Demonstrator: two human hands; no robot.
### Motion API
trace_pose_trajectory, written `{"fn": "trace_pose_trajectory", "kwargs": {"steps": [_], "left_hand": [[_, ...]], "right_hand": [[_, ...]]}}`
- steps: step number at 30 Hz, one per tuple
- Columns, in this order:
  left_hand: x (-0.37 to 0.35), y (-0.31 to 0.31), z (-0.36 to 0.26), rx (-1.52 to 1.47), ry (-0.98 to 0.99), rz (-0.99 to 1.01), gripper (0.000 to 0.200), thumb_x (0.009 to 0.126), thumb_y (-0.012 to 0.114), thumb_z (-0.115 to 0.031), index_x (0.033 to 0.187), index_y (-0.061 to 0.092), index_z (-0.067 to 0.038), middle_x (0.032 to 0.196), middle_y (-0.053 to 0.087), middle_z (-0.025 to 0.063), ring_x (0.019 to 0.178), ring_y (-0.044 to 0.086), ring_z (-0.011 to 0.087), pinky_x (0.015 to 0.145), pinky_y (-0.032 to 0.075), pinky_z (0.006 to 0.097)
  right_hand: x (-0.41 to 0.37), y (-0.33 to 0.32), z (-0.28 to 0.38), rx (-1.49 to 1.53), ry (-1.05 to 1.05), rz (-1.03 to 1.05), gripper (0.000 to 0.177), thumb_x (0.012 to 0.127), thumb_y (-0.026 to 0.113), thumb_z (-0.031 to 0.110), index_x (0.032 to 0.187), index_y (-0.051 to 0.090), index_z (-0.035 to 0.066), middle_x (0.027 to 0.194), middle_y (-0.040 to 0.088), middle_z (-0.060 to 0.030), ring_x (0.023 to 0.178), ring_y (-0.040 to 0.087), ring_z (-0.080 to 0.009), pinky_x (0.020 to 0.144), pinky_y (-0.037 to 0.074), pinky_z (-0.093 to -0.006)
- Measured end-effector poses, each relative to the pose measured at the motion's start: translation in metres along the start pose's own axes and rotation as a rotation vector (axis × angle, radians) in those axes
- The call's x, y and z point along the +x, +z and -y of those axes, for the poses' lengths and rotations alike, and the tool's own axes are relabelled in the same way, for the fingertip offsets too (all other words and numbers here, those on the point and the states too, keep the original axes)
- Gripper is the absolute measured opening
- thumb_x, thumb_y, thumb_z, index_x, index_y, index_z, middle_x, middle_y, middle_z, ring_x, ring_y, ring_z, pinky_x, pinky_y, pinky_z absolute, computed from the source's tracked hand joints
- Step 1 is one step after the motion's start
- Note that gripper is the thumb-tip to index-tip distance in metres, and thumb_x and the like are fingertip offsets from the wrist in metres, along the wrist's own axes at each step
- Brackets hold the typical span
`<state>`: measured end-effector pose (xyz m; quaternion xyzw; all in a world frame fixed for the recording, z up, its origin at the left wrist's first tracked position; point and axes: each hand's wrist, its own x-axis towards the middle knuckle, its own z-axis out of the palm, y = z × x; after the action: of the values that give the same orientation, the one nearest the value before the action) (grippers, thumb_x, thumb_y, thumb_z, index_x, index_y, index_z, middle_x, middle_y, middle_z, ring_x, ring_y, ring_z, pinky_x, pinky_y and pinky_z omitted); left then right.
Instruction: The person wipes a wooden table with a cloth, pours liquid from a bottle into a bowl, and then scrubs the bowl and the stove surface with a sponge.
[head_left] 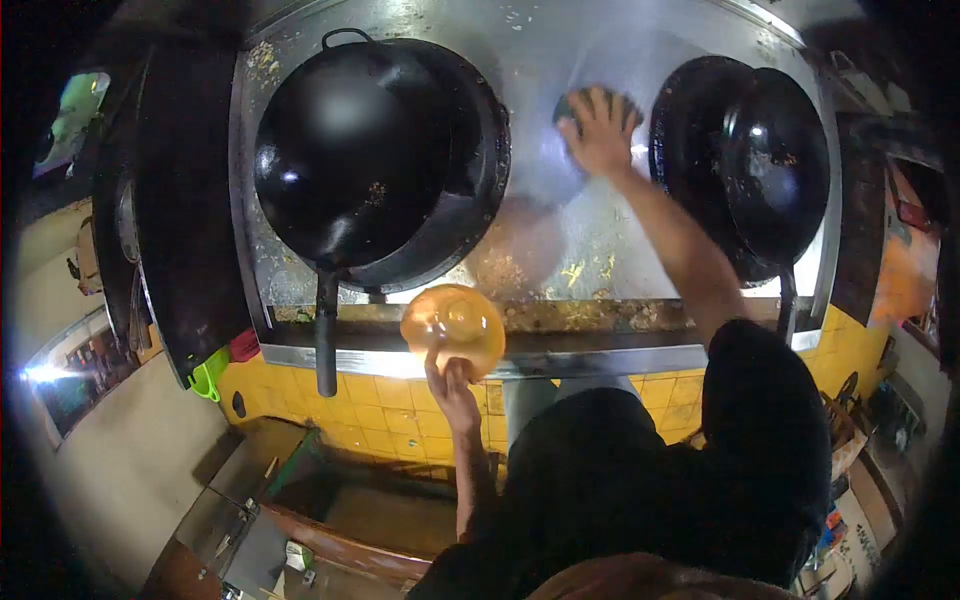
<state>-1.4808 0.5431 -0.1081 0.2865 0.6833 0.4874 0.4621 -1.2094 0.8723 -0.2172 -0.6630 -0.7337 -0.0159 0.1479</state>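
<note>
My left hand (456, 388) grips a translucent orange bowl (458, 318) by its near side, over the front edge of the steel cooktop (540, 60). Farther off, my right hand (602, 138) presses down on a dark scouring pad (631, 112), its fingers spread over the top. The pad lies against the metal surface between two groups of black woks. What the bowl contains, if anything, I cannot make out. Yellowish food scraps (573, 272) are scattered on the steel in front of the pad.
A large black wok (350, 150) with a long handle rests in another pan at left. More black woks (775, 165) stand at right, close to my right forearm. The cooktop's metal front rim (600, 362) runs above yellow tiles (370, 405). A green basket (208, 375) hangs at left.
</note>
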Motion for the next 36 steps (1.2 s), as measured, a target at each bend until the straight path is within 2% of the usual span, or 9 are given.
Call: {"fn": "trace_pose_trajectory", "kwargs": {"steps": [3, 7, 12, 14, 16, 20, 22, 30, 36], "left_hand": [[0.011, -0.006, -0.006, -0.019, -0.111, -0.047, 0.040, 0.092, 0.040, -0.011, 0.132, 0.040, -0.002, 0.077, 0.055, 0.0053, 0.065, 0.048, 0.0100, 0.057, 0.039, 0.0236], [0.016, -0.030, -0.003, 0.023, -0.041, -0.009, 0.038, 0.091, 0.040, -0.008, 0.128, 0.040, -0.003, 0.072, 0.056, 0.0060, 0.060, 0.048, 0.0095, 0.055, 0.040, 0.0236], [0.017, -0.065, -0.010, -0.074, -0.033, 0.042, 0.037, 0.091, 0.041, -0.007, 0.128, 0.041, -0.004, 0.073, 0.055, 0.0064, 0.061, 0.048, 0.0104, 0.055, 0.041, 0.0236], [0.015, -0.087, -0.005, 0.008, 0.005, 0.070, 0.036, 0.091, 0.042, -0.007, 0.127, 0.041, -0.004, 0.073, 0.055, 0.0057, 0.061, 0.048, 0.0104, 0.054, 0.042, 0.0243], [0.013, -0.104, -0.006, -0.010, -0.050, 0.060, 0.035, 0.092, 0.042, -0.007, 0.127, 0.041, -0.004, 0.075, 0.054, 0.0056, 0.061, 0.047, 0.0103, 0.054, 0.042, 0.0244], [0.003, -0.126, -0.024, -0.057, -0.079, 0.022, 0.034, 0.093, 0.043, -0.006, 0.127, 0.040, -0.004, 0.080, 0.052, 0.0051, 0.062, 0.046, 0.0102, 0.054, 0.042, 0.0246], [-0.002, -0.137, -0.028, -0.043, -0.128, 0.014, 0.034, 0.093, 0.043, -0.005, 0.127, 0.039, -0.004, 0.083, 0.051, 0.0052, 0.063, 0.046, 0.0100, 0.055, 0.041, 0.0245], [-0.002, -0.172, -0.010, -0.165, -0.099, 0.038, 0.035, 0.092, 0.043, -0.003, 0.127, 0.041, -0.005, 0.090, 0.051, 0.0067, 0.069, 0.049, 0.0126, 0.057, 0.044, 0.0251], [0.010, -0.153, -0.036, -0.028, -0.043, 0.104, 0.037, 0.090, 0.048, -0.008, 0.126, 0.045, -0.007, 0.086, 0.055, 0.0067, 0.069, 0.053, 0.0130, 0.056, 0.047, 0.0250]], "right_hand": [[-0.106, -0.024, 0.029, 0.039, -0.127, 0.278, 0.051, 0.091, 0.044, 0.047, 0.137, 0.039, 0.026, 0.144, 0.030, -0.0089, 0.133, 0.023, -0.0418, 0.104, 0.017, -0.0653], [-0.215, -0.075, 0.023, 0.028, -0.192, 0.575, 0.057, 0.086, 0.057, 0.038, 0.138, 0.038, 0.022, 0.151, 0.022, -0.0042, 0.136, 0.021, -0.0394, 0.111, 0.012, -0.0591], [-0.278, -0.100, -0.049, 0.056, -0.190, 0.586, 0.048, 0.082, 0.062, 0.025, 0.128, 0.051, 0.016, 0.141, 0.040, -0.0094, 0.130, 0.037, -0.0341, 0.109, 0.030, -0.0443], [-0.273, -0.080, -0.065, 0.877, 0.332, 0.459, 0.030, 0.086, 0.054, 0.013, 0.116, 0.057, 0.009, 0.126, 0.054, -0.0133, 0.121, 0.045, -0.0358, 0.104, 0.034, -0.0435], [-0.229, -0.078, -0.040, 0.452, 0.098, 0.225, 0.027, 0.090, 0.048, 0.015, 0.114, 0.058, 0.009, 0.126, 0.054, -0.0167, 0.118, 0.047, -0.0369, 0.104, 0.034, -0.0413], [-0.167, -0.023, 0.046, -0.196, 0.357, 0.088, 0.044, 0.093, 0.044, 0.035, 0.135, 0.045, 0.023, 0.142, 0.040, -0.0122, 0.132, 0.031, -0.0402, 0.106, 0.027, -0.0542], [-0.165, 0.008, 0.092, -0.215, 0.527, 0.066, 0.053, 0.094, 0.037, 0.045, 0.144, 0.029, 0.028, 0.149, 0.028, -0.0094, 0.137, 0.018, -0.0423, 0.106, 0.019, -0.0627], [-0.211, -0.020, 0.264, -0.042, 0.300, 0.237, 0.057, 0.092, 0.044, 0.038, 0.143, 0.031, 0.014, 0.150, 0.025, -0.0082, 0.137, 0.021, -0.0386, 0.109, 0.019, -0.0567], [-0.231, -0.041, 0.249, 0.118, -0.131, 0.340, 0.064, 0.079, 0.063, 0.029, 0.138, 0.040, 0.018, 0.149, 0.026, -0.0050, 0.133, 0.030, -0.0344, 0.107, 0.029, -0.0495]]}}
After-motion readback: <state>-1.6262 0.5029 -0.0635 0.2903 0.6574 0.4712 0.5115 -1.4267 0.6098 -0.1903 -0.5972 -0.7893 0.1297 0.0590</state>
